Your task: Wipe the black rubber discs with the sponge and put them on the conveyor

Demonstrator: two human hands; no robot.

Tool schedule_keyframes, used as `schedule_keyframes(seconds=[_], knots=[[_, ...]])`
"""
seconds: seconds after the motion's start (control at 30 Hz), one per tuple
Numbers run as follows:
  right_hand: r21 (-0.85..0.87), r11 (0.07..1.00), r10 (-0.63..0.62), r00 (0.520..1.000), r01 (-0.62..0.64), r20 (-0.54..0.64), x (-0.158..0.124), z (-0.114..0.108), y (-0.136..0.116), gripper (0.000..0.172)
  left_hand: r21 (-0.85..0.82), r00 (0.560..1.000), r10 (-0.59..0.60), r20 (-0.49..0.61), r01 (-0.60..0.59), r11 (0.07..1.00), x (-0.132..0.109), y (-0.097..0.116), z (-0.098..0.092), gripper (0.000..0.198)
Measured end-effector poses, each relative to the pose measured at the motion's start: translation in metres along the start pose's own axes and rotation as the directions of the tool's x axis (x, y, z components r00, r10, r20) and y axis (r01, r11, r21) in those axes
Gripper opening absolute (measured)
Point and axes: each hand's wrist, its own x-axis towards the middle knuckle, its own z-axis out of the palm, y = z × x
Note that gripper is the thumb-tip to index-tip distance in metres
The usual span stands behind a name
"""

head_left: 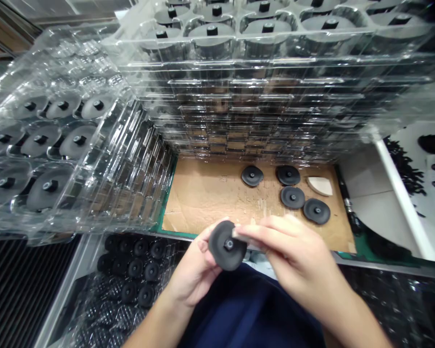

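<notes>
My left hand is closed round the edge of a black rounded disc with a short stem at its centre. The stem side faces up. Over its upper right part, the fingers of my right hand are pinched on a small pale piece that touches the disc's face; its kind is hard to make out. Beyond my hands, on a cardboard sheet, lie several similar black discs. Beside them rests a cream-coloured wedge-shaped pad.
Tall stacked clear plastic trays with discs in their top pockets rise at the back. Another tray stack stands on the left. Below left sits a tray of black discs. A white-edged bin borders the right side.
</notes>
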Motion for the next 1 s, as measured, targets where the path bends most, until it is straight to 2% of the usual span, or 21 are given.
schedule_keyframes(seconds=[0.07,0.17,0.27,0.33,0.43,0.5,0.6,0.67,0.77,0.83,0.9,0.97,1.0], knots=[[0.008,0.999,0.036,0.999,-0.036,-0.018,0.001,0.002,0.002,0.033,0.015,1.0,0.024,-0.018,-0.024,1.0,0.0,0.001,-0.002,0.06],[0.161,0.987,-0.002,0.999,0.007,-0.035,0.0,0.004,0.003,0.033,0.039,0.999,0.039,0.007,-0.039,0.998,0.001,0.003,-0.001,0.063],[0.114,0.991,0.071,0.997,-0.069,-0.018,0.0,0.003,0.003,0.028,0.02,0.999,0.028,-0.033,-0.028,0.999,0.003,0.004,0.002,0.06],[0.092,0.991,0.099,0.994,-0.095,-0.048,0.002,0.002,0.002,0.027,0.013,0.998,0.034,-0.049,-0.033,0.999,0.003,0.003,0.003,0.061],[0.219,0.97,0.128,0.988,-0.107,-0.083,0.006,0.005,0.007,0.026,0.017,0.997,0.044,-0.064,-0.043,0.999,0.004,0.001,0.003,0.062],[0.303,0.925,0.251,0.967,-0.228,-0.04,0.007,0.012,0.02,0.02,-0.015,0.996,0.044,-0.073,-0.046,0.999,0.005,-0.001,0.001,0.059],[0.3,0.846,0.463,0.886,-0.44,-0.007,-0.002,0.031,0.053,0.019,-0.072,0.995,0.053,-0.082,-0.059,0.996,0.007,-0.002,-0.003,0.057],[0.256,0.836,0.504,0.864,-0.484,-0.012,-0.014,0.046,0.073,0.021,-0.102,0.994,0.055,-0.1,-0.065,0.993,0.009,-0.001,-0.005,0.058],[0.231,0.845,0.488,0.872,-0.482,0.037,-0.028,0.061,0.086,0.019,-0.135,0.992,0.041,-0.117,-0.057,0.989,0.011,0.001,-0.004,0.06],[0.226,0.844,0.493,0.87,-0.487,0.035,-0.026,0.058,0.077,0.019,-0.139,0.993,0.038,-0.112,-0.053,0.989,0.012,0.001,-0.002,0.062],[0.235,0.851,0.495,0.867,-0.469,-0.063,-0.016,0.046,0.055,0.022,-0.133,0.993,0.047,-0.108,-0.062,0.989,0.013,-0.001,0.002,0.063],[0.223,0.906,0.403,0.892,-0.359,-0.202,0.0,0.033,0.028,0.024,-0.121,0.994,0.054,-0.096,-0.065,0.991,0.013,-0.004,0.005,0.058],[0.188,0.948,0.297,0.928,-0.258,-0.225,0.007,0.028,0.016,0.025,-0.111,0.995,0.05,-0.083,-0.059,0.992,0.013,-0.005,0.006,0.053]])
